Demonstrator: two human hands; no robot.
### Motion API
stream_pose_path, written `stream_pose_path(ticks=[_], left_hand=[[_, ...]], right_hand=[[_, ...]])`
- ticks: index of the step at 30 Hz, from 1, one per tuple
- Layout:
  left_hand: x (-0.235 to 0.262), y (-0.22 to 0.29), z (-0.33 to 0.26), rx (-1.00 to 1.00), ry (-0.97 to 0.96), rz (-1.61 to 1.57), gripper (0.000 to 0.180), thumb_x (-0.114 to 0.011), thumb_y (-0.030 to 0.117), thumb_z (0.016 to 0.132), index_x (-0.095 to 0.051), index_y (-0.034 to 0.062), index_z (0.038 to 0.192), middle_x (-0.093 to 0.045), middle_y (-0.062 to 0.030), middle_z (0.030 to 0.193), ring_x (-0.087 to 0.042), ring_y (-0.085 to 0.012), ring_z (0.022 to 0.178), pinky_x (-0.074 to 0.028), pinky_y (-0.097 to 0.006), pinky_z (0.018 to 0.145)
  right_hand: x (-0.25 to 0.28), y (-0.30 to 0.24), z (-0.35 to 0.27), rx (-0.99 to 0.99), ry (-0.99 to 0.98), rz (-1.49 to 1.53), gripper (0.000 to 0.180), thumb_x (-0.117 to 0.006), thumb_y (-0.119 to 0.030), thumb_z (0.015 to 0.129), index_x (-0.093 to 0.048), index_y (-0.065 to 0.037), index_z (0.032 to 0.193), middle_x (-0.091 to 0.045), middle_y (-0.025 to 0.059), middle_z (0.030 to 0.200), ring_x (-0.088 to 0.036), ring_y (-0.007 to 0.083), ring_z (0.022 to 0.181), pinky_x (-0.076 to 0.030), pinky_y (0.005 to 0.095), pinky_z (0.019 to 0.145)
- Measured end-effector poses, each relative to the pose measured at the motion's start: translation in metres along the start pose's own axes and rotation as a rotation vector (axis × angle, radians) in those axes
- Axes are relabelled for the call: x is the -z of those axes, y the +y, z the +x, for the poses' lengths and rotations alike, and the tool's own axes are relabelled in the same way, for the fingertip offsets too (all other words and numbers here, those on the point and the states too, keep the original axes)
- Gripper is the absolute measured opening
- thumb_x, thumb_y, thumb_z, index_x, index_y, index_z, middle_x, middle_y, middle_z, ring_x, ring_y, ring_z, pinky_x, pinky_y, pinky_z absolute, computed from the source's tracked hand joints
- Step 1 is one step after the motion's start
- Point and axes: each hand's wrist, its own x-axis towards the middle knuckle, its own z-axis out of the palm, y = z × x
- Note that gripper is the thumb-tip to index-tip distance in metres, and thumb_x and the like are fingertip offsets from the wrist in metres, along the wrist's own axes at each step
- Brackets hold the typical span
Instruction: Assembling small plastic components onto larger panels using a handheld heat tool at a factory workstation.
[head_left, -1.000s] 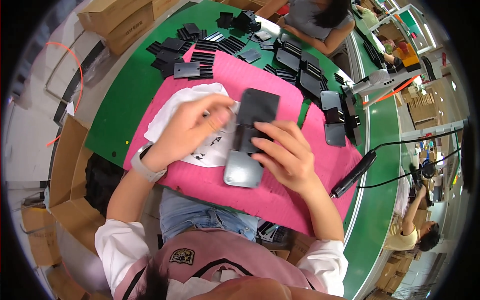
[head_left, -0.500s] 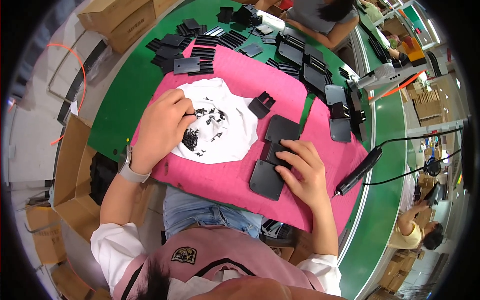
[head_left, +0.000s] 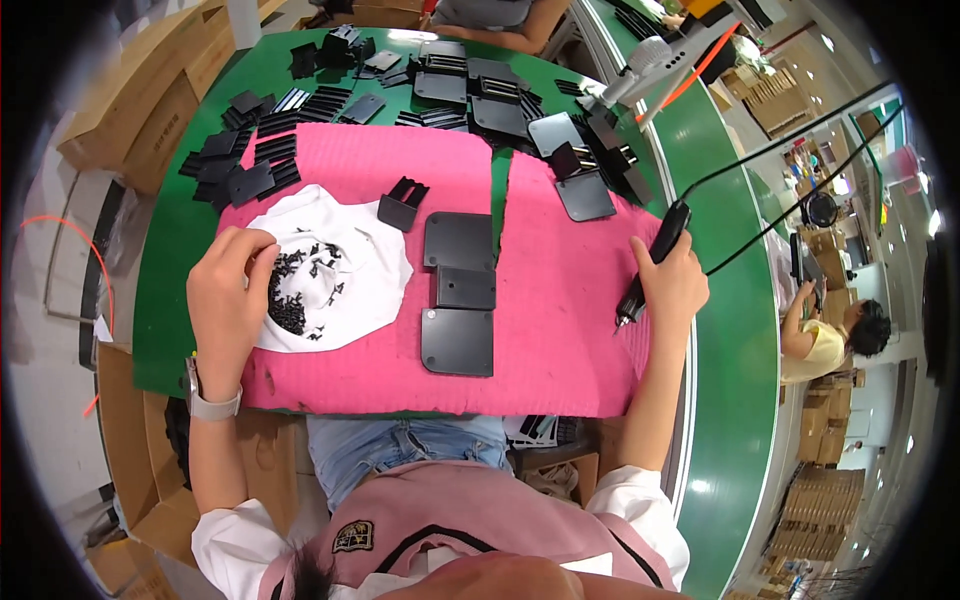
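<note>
On a white cloth point(head_left: 375, 275) lie several small black screws point(head_left: 288, 312) in a pile and scattered bits. At its left edge my left hand point(head_left: 228, 295) is closed in a pinch, with thumb and fingertips together; whatever is between them is too small to make out. My right hand point(head_left: 678, 285) grips a black corded electric screwdriver point(head_left: 668, 238), its tip pointing down toward the pink mat point(head_left: 570, 330). Between the hands, apart from both, a black plastic assembly of two flat plates point(head_left: 458, 345) joined by a middle block point(head_left: 466, 288) lies flat on the mat.
A small black bracket point(head_left: 402, 205) lies beside the cloth. Black plates and slotted parts point(head_left: 445, 85) are heaped along the far side of the green table point(head_left: 165, 300). Another person's arm point(head_left: 500, 38) rests at the far edge. A cardboard box point(head_left: 135, 430) stands at the left.
My right hand has left the black assembly and taken hold of the screwdriver at the right. My left hand stays pinched, now at the cloth's left edge. The head view has shifted.
</note>
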Motion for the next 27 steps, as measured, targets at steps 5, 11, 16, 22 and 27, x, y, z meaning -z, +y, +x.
stream_pose_path(ticks=[5, 11, 16, 22, 27], left_hand=[[-0.009, 0.007, 0.003, 0.060, -0.079, -0.313, 0.006, -0.061, 0.002, 0.081, -0.061, -0.0016, 0.086, -0.062, -0.0068, 0.075, -0.056, -0.0136, 0.059, -0.042, -0.025, 0.054], [-0.031, 0.050, 0.016, 0.403, -0.510, -1.036, 0.010, -0.059, 0.004, 0.087, -0.063, -0.0030, 0.091, -0.064, -0.0064, 0.079, -0.057, -0.0079, 0.062, -0.046, -0.020, 0.059], [-0.057, 0.071, 0.018, 0.369, -0.586, -1.264, 0.011, -0.061, 0.006, 0.087, -0.063, -0.0027, 0.093, -0.064, -0.0071, 0.079, -0.058, -0.0079, 0.063, -0.047, -0.020, 0.059], [-0.071, 0.082, 0.017, 0.267, -0.544, -1.282, 0.011, -0.066, 0.006, 0.084, -0.067, -0.0029, 0.091, -0.065, -0.0062, 0.081, -0.058, -0.0089, 0.067, -0.048, -0.021, 0.061], [-0.073, 0.075, 0.019, 0.236, -0.538, -1.226, 0.010, -0.067, 0.006, 0.083, -0.067, -0.0026, 0.089, -0.065, -0.0049, 0.083, -0.058, -0.0081, 0.071, -0.047, -0.021, 0.064]], right_hand=[[-0.033, 0.037, 0.018, 0.013, -0.219, 0.617, 0.052, -0.070, -0.041, 0.069, -0.057, 0.005, 0.089, -0.062, 0.0156, 0.066, -0.063, 0.0296, 0.059, -0.052, 0.0435, 0.060], [0.027, -0.002, 0.017, -0.073, -0.494, 1.989, 0.050, -0.053, -0.006, 0.066, -0.046, 0.007, 0.114, -0.056, 0.0154, 0.072, -0.057, 0.0247, 0.057, -0.050, 0.0348, 0.057], [0.102, -0.069, 0.014, 0.661, -0.579, 2.261, 0.061, -0.056, -0.035, 0.084, -0.037, -0.002, 0.131, -0.047, 0.0026, 0.069, -0.045, 0.0137, 0.053, -0.041, 0.0318, 0.064], [0.116, -0.096, 0.011, 1.161, -0.561, 2.556, 0.051, -0.054, -0.049, 0.088, -0.042, -0.010, 0.120, -0.050, 0.0004, 0.069, -0.051, 0.0138, 0.052, -0.044, 0.0320, 0.066], [0.107, -0.097, 0.005, 1.070, -0.597, 2.496, 0.048, -0.056, -0.048, 0.087, -0.042, -0.011, 0.116, -0.053, 0.0007, 0.070, -0.052, 0.0136, 0.050, -0.044, 0.0322, 0.063]])
